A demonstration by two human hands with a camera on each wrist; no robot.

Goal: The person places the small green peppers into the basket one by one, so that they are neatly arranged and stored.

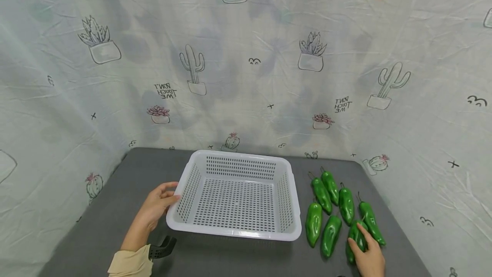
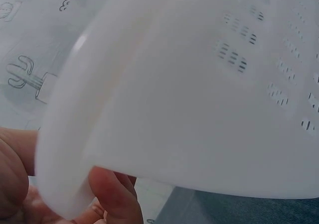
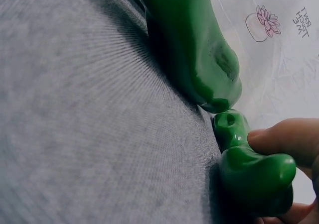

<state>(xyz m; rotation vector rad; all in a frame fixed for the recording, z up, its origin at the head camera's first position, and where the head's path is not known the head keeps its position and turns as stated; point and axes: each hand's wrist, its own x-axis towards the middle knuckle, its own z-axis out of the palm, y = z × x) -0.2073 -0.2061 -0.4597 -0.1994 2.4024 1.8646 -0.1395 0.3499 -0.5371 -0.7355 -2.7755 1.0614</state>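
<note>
A white plastic basket with slotted walls stands in the middle of the dark table. My left hand grips its left rim; the left wrist view shows the thumb and fingers curled round the edge of the basket. At the right, my right hand pinches a glossy green chili pepper between thumb and fingers. In the right wrist view this pepper lies against the grey cloth, and the fingertips touch its sides. Several other green peppers lie just left of and beyond that hand.
The grey table is bordered by a pale curtain printed with cacti, behind and on both sides. Between the basket's right rim and the nearest pepper is a narrow gap. A black strap piece juts from the left wrist.
</note>
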